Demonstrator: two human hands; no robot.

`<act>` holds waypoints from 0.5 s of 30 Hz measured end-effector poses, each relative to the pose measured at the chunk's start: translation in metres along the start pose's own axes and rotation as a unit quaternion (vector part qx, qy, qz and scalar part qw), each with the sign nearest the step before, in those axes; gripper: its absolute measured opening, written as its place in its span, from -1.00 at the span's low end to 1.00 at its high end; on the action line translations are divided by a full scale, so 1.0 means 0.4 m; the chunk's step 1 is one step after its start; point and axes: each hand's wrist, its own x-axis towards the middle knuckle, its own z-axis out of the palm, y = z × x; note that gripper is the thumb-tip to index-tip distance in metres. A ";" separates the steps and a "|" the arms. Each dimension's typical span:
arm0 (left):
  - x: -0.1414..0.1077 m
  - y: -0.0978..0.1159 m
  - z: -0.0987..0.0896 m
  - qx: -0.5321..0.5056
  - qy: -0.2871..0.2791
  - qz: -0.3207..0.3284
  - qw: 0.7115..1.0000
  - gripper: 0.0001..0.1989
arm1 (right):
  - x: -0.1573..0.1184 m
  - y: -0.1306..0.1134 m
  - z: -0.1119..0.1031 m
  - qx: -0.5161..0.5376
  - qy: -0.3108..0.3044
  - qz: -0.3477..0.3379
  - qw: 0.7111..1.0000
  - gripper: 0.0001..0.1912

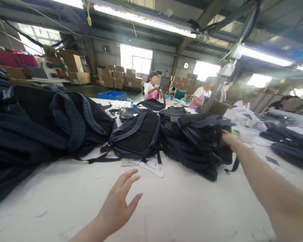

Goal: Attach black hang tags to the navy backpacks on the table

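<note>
My left hand (pixel 118 201) is raised over the white table (pixel 181 208), fingers apart and holding nothing. At the right, my right hand (pixel 228 138) has its fingers closed on the upper right part of a dark backpack (pixel 199 141); its fingertips are partly hidden in the fabric. Beside that pile, in the middle, lies another black and navy backpack (pixel 137 136) with straps trailing on the table. Papers and a white strip (pixel 153 169) stick out in front of it. A big heap of dark backpacks (pixel 40 124) fills the left side.
Across the table a person in a pink apron (pixel 154 92) handles a dark bag; another person (pixel 203 94) stands to the right. A blue crate (pixel 112 95) is behind the table. White plastic bags (pixel 247 119) and more dark bags (pixel 293 144) lie at the right.
</note>
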 end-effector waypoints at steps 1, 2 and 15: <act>-0.005 -0.008 0.021 -0.008 -0.020 -0.011 1.000 -0.67 | 0.004 0.037 0.030 -0.018 -0.007 0.020 1.000 -0.44; -0.010 -0.017 0.039 -0.015 -0.036 -0.022 0.999 -0.69 | 0.006 0.072 0.058 -0.034 -0.011 0.033 0.999 -0.38; -0.092 -0.191 0.229 0.022 -0.055 -0.105 0.993 -0.66 | -0.009 0.055 0.207 -0.259 0.166 -0.268 0.913 -0.20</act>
